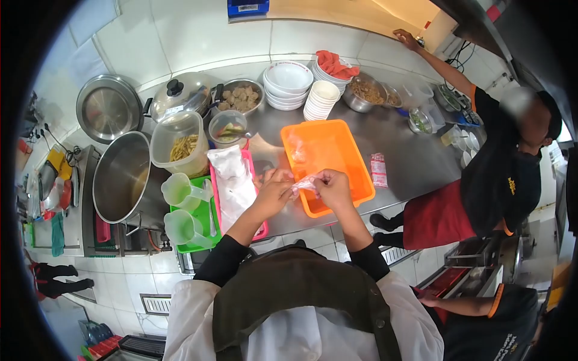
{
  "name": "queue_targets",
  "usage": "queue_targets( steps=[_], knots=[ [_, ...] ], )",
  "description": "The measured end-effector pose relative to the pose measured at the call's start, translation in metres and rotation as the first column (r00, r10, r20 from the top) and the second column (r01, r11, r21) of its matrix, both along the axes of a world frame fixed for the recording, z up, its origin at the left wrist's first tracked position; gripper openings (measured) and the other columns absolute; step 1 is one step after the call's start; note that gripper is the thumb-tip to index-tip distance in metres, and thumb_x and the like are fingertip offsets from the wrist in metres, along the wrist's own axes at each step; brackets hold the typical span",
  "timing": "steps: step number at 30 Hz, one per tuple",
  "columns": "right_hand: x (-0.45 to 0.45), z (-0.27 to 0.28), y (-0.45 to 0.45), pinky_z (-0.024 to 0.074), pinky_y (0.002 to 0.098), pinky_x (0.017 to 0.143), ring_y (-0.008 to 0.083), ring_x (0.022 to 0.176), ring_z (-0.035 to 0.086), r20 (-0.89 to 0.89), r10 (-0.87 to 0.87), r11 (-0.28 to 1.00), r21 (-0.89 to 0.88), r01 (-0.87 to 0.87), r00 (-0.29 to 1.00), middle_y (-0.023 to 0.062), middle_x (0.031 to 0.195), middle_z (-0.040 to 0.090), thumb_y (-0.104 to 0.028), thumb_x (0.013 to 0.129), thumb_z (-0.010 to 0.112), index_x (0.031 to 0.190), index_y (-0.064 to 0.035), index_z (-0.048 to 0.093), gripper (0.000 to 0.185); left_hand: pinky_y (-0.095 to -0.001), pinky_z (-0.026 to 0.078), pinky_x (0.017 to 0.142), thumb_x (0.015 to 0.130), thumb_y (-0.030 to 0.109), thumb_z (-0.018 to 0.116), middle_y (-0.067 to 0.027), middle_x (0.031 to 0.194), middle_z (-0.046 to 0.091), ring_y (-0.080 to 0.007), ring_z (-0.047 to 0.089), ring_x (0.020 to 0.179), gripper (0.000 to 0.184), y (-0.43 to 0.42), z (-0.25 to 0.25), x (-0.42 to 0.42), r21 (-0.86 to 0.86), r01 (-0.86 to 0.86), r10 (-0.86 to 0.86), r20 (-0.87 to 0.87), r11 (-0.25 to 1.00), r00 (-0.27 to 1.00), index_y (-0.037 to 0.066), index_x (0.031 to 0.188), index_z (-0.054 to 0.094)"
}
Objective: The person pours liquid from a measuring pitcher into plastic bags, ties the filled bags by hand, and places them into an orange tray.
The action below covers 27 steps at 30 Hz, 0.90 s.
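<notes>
Between my two hands is a small clear plastic bag (307,183) with pinkish marks on it. My left hand (275,191) pinches its left side, and my right hand (332,188) grips the other side with closed fingers. Both hands are at the near left edge of an orange plastic tub (336,153); my right hand overlaps its rim. A pink tray (263,228) holding a stack of white plastic bags (233,183) lies just left of my left hand. Right of the tub is a red-and-white printed packet (379,169).
Behind the tub stand white bowls (288,78), stacked cups (322,99) and a bowl of meatballs (239,96). Measuring jugs (183,191) sit on a green tray (201,213), beside a large pot (123,177). A co-worker (500,162) stands at the right, arm stretched over the counter (415,153).
</notes>
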State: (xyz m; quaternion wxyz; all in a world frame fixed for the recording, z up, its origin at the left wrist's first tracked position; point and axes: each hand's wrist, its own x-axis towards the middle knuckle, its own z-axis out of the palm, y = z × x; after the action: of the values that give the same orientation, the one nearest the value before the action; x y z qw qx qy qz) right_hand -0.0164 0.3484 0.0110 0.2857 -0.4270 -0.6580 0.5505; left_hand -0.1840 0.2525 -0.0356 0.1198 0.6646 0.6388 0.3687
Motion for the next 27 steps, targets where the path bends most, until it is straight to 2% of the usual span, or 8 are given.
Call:
queue_targets(
  steps=[7,9,11,13,19,22,24,27],
  knots=[
    [0.019,0.03,0.021,0.0508,0.0339,0.074,0.0214,0.075,0.066,0.07,0.19,0.959,0.202,-0.2,0.979,0.0121,0.087,0.067,-0.005,0.077,0.068,0.101,-0.0004,0.066,0.024,-0.0401,0.027,0.093,0.087,0.021,0.058,-0.002,0.112,0.054,-0.0264,0.04,0.114,0.014,0.025,-0.023,0.012,0.043,0.058,-0.068,0.278,0.997,0.958,0.013,0.085,0.07],
    [0.017,0.091,0.001,0.0459,0.0362,0.089,0.0244,0.095,0.063,0.271,0.175,0.598,0.734,-0.321,0.946,0.015,0.104,0.063,-0.007,0.077,0.068,0.119,-0.0012,0.056,0.045,-0.0415,0.028,0.093,0.086,0.019,0.059,-0.0035,0.112,0.054,-0.027,0.041,0.113,0.013,0.026,-0.019,0.01,-0.015,0.084,-0.078,0.245,0.996,0.966,0.012,0.086,0.07],
    [0.016,0.095,-0.015,0.0405,0.0387,0.099,0.028,0.108,0.059,0.445,0.112,0.248,0.853,-0.459,0.888,0.0175,0.116,0.059,-0.01,0.076,0.068,0.133,-0.0029,0.045,0.062,-0.0427,0.029,0.092,0.085,0.018,0.06,-0.0047,0.113,0.055,-0.0277,0.042,0.113,0.012,0.017,-0.014,0.014,-0.09,0.07,-0.045,0.26,0.993,0.965,0.011,0.088,0.069],
    [0.01,0.065,-0.022,0.0346,0.0414,0.103,0.0324,0.114,0.054,0.614,0.068,0.114,0.778,-0.618,0.786,0.0195,0.123,0.055,-0.014,0.075,0.067,0.142,-0.0055,0.033,0.076,-0.0434,0.03,0.092,0.084,0.016,0.061,-0.0056,0.115,0.054,-0.0285,0.042,0.112,0.012,0.011,0.006,0.02,-0.152,0.027,0.021,0.301,0.988,0.953,0.01,0.09,0.068],
    [-0.006,0.055,-0.023,0.047,0.0424,0.072,0.0323,0.081,0.062,0.859,0.411,0.513,0.059,-0.856,0.305,0.0191,0.095,0.059,-0.008,0.084,0.059,0.129,-0.0042,0.04,0.049,-0.0502,0.021,0.097,0.086,0.02,0.06,-0.0062,0.118,0.048,-0.026,0.039,0.118,0.014,-0.021,0.042,0.005,-0.136,0.154,-0.162,-0.044,0.979,0.986,0.011,0.091,0.069],
    [0.001,0.008,-0.005,0.045,0.0398,0.052,0.0272,0.054,0.057,0.384,0.594,0.52,0.487,-0.702,0.707,0.0166,0.08,0.058,-0.006,0.087,0.055,0.121,-0.0035,0.04,0.037,-0.0559,0.017,0.095,0.086,0.025,0.061,-0.0043,0.119,0.048,-0.0253,0.038,0.12,0.013,-0.028,0.034,0.007,0.014,0.093,-0.091,-0.117,0.996,0.989,0.016,0.09,0.069],
    [-0.007,0.032,0.003,0.0438,0.0381,0.05,0.0256,0.05,0.055,0.186,0.641,0.765,-0.236,-0.599,0.745,0.0167,0.079,0.059,-0.007,0.087,0.055,0.12,-0.0029,0.04,0.037,-0.0563,0.017,0.095,0.086,0.026,0.062,-0.0029,0.119,0.048,-0.0251,0.038,0.12,0.011,-0.032,0.034,0.005,0.032,0.03,-0.025,-0.148,0.999,0.989,0.019,0.089,0.069],
    [-0.015,0.04,-0.001,0.041,0.0347,0.047,0.0202,0.05,0.053,0.179,0.583,0.728,-0.548,-0.412,0.793,0.0129,0.074,0.058,-0.011,0.087,0.056,0.112,-0.0022,0.046,0.028,-0.0569,0.017,0.094,0.084,0.027,0.064,-0.0015,0.12,0.049,-0.0253,0.039,0.12,0.009,-0.037,0.032,0.011,0.048,-0.06,0.068,-0.194,0.997,0.979,0.021,0.089,0.069]
  ],
)
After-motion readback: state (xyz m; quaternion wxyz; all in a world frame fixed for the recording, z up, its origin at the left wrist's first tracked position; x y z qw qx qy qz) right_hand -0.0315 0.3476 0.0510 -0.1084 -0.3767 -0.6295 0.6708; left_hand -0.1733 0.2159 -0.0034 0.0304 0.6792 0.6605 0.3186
